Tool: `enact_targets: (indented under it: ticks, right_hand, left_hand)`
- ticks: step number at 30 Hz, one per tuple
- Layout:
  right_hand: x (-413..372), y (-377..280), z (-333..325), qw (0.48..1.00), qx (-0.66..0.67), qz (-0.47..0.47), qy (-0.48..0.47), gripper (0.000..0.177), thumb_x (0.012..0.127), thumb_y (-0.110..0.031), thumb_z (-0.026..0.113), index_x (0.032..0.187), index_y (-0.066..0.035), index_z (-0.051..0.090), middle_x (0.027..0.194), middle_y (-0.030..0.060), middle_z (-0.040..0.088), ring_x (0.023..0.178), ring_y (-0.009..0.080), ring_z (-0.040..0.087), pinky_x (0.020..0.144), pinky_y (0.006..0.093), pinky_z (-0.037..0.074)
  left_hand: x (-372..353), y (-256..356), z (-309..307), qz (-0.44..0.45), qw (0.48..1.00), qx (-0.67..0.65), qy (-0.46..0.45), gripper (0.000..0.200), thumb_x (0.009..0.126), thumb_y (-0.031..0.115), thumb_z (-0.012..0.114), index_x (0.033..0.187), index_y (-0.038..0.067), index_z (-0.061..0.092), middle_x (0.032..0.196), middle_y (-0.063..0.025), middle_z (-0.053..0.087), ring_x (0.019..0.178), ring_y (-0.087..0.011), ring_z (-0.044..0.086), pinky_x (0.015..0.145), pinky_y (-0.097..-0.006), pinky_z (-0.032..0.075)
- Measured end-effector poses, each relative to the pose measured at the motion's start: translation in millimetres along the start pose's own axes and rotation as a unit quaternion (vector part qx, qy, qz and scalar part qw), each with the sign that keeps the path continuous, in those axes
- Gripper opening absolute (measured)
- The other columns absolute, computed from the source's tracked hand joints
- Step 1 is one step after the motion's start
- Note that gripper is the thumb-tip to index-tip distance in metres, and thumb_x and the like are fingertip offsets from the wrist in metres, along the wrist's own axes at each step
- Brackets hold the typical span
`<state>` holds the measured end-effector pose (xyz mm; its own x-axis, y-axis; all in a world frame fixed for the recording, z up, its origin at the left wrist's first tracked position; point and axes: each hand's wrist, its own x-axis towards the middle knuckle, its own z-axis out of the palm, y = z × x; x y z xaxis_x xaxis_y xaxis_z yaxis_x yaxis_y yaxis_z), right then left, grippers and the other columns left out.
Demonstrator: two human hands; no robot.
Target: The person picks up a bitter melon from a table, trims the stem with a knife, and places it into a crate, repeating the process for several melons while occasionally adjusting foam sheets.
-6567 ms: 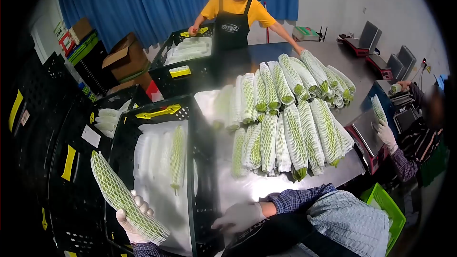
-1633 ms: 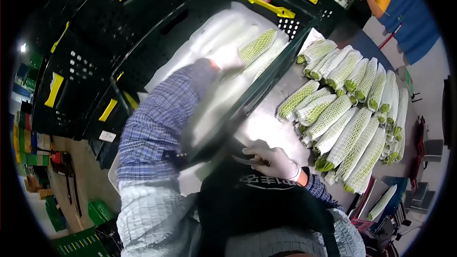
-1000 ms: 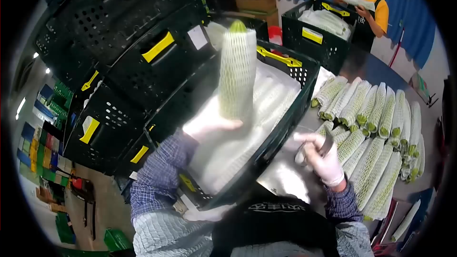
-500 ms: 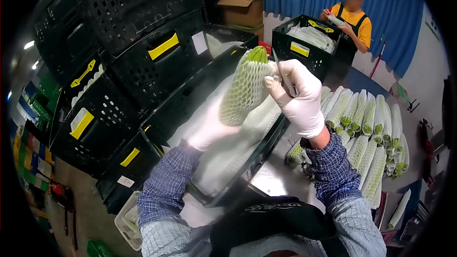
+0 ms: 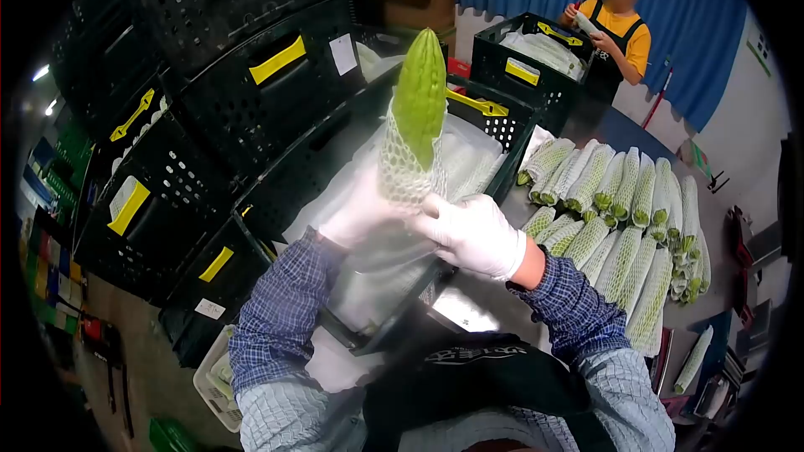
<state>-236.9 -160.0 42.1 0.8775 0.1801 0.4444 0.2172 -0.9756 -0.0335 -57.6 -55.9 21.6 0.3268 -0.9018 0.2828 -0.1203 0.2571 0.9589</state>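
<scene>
Netted gourds (image 5: 624, 259) lie in rows across a metal counter (image 5: 465, 305), beside a dark, deep crate (image 5: 523, 117) lined with white sheeting, as a worker in pale gloves holds one green gourd (image 5: 419, 96) above the crate, nearly upright, its tapered tip pointing up. The upper part of the gourd is bare; a white foam net (image 5: 406, 172) gathers around its lower part. The gourd looks moderately light for its length and firm enough not to bend, though its ridged skin would likely bruise or scrape under a hard squeeze, and the narrow tip seems the part easiest to snap. Bare skin may prove slick against a glove, while the net, soft, stretchy and easily torn, should cushion a grip but could slide along the skin if pulled. The thick, netted lower body appears the best place to take hold, with an even wrap and no pressure on the tip. The left hand (image 5: 360, 209) is closed around that lower part, over the net. The right hand (image 5: 481, 238), fingers curled and nearly shut, pinches the net at the gourd's lower edge; whether its palm hides anything, the view cannot tell.
</scene>
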Motion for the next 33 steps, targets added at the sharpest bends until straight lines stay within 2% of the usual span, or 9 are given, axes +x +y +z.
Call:
enact_targets:
  ticks: [3, 6, 8, 11, 13, 17, 18, 23, 33]
  right_hand:
    - [-8.1, 5.8, 4.6, 0.999, 0.034, 0.007, -0.002, 0.034, 0.074, -0.013, 0.07, 0.107, -0.016, 0.061, 0.091, 0.005, 0.056, 0.063, 0.0256, 0.062, 0.058, 0.0359, 0.052]
    - [-20.5, 19.1, 2.2, 0.993, 0.111, 0.048, 0.013, 0.024, 0.078, -0.017, 0.072, 0.101, -0.015, 0.066, 0.094, 0.0036, 0.064, 0.074, 0.0263, 0.067, 0.065, 0.0346, 0.055]
    - [-30.6, 31.8, 1.2, 0.975, 0.199, 0.049, 0.086, 0.023, 0.076, -0.006, 0.071, 0.099, -0.008, 0.068, 0.097, 0.0083, 0.068, 0.08, 0.0253, 0.069, 0.07, 0.0317, 0.055]
    - [-44.1, 33.4, -3.3, 0.907, 0.351, 0.148, 0.18, 0.013, 0.089, -0.001, 0.066, 0.102, 0.001, 0.067, 0.097, 0.0094, 0.07, 0.092, 0.0154, 0.069, 0.078, 0.0294, 0.054]
    - [-44.9, 27.8, -5.1, 0.788, 0.501, 0.241, 0.264, 0.02, 0.092, -0.005, 0.065, 0.111, 0.002, 0.063, 0.096, 0.0078, 0.07, 0.094, 0.0139, 0.067, 0.082, 0.0297, 0.054]
    - [-37.6, 25.5, -18.6, 0.713, 0.548, 0.269, 0.345, 0.046, 0.095, -0.02, 0.067, 0.132, 0.001, 0.051, 0.086, 0.0073, 0.069, 0.058, 0.0043, 0.055, 0.053, 0.0174, 0.042]
    - [-31.0, 24.2, -15.8, 0.702, 0.549, 0.255, 0.376, 0.051, 0.094, -0.022, 0.069, 0.135, 0.0, 0.049, 0.081, 0.0056, 0.068, 0.046, 0.0011, 0.041, 0.043, 0.0164, 0.029]
    - [-32.1, 27.3, -11.8, 0.676, 0.591, 0.266, 0.352, 0.049, 0.09, -0.014, 0.072, 0.131, 0.004, 0.052, 0.093, 0.0049, 0.07, 0.079, 0.0065, 0.064, 0.07, 0.0193, 0.053]
    - [-31.6, 25.0, -15.0, 0.659, 0.586, 0.306, 0.359, 0.034, 0.093, -0.014, 0.066, 0.122, 0.002, 0.058, 0.083, 0.0034, 0.068, 0.063, 0.0028, 0.058, 0.052, 0.0148, 0.042]
  left_hand:
    - [-3.6, 9.5, 5.0, 0.016, 0.999, 0.004, 0.035, 0.079, 0.067, 0.012, 0.089, 0.135, 0.005, 0.05, 0.126, -0.0062, 0.062, 0.114, -0.0155, 0.06, 0.102, -0.0313, 0.046]
    - [-3.0, -0.6, 1.4, 0.037, 0.973, 0.2, 0.109, 0.069, 0.071, 0.015, 0.089, 0.129, 0.003, 0.053, 0.119, -0.0078, 0.066, 0.107, -0.0129, 0.062, 0.095, -0.0282, 0.049]
    - [-3.9, -10.1, -2.0, 0.084, 0.958, 0.232, 0.146, 0.063, 0.071, 0.012, 0.087, 0.124, 0.002, 0.054, 0.114, -0.0076, 0.068, 0.102, -0.012, 0.064, 0.091, -0.0276, 0.051]
    - [-5.2, -7.3, 0.2, 0.108, 0.938, 0.282, 0.172, 0.061, 0.07, 0.003, 0.082, 0.124, 0.002, 0.053, 0.11, -0.0095, 0.069, 0.099, -0.0126, 0.066, 0.09, -0.0279, 0.051]
    - [-2.9, -13.9, -3.1, 0.108, 0.913, 0.345, 0.192, 0.059, 0.07, 0.002, 0.08, 0.123, 0.003, 0.054, 0.109, -0.0098, 0.07, 0.098, -0.013, 0.067, 0.089, -0.0279, 0.052]
    - [-1.3, -31.1, -13.3, 0.161, 0.864, 0.437, 0.189, 0.06, 0.068, 0.002, 0.081, 0.121, 0.004, 0.055, 0.104, -0.0102, 0.07, 0.095, -0.0165, 0.069, 0.086, -0.0286, 0.053]
    - [0.4, -33.8, -15.1, 0.173, 0.859, 0.447, 0.181, 0.06, 0.066, 0.003, 0.082, 0.12, 0.005, 0.056, 0.104, -0.011, 0.069, 0.094, -0.0211, 0.069, 0.084, -0.03, 0.053]
    - [1.0, -34.9, -14.6, 0.214, 0.827, 0.495, 0.158, 0.059, 0.065, 0.006, 0.085, 0.117, 0.005, 0.057, 0.106, -0.0129, 0.067, 0.094, -0.0263, 0.069, 0.083, -0.0316, 0.054]
    - [0.0, -38.3, -14.0, 0.151, 0.862, 0.466, 0.127, 0.06, 0.062, 0.006, 0.084, 0.116, 0.005, 0.058, 0.107, -0.0136, 0.065, 0.098, -0.031, 0.066, 0.083, -0.0359, 0.054]
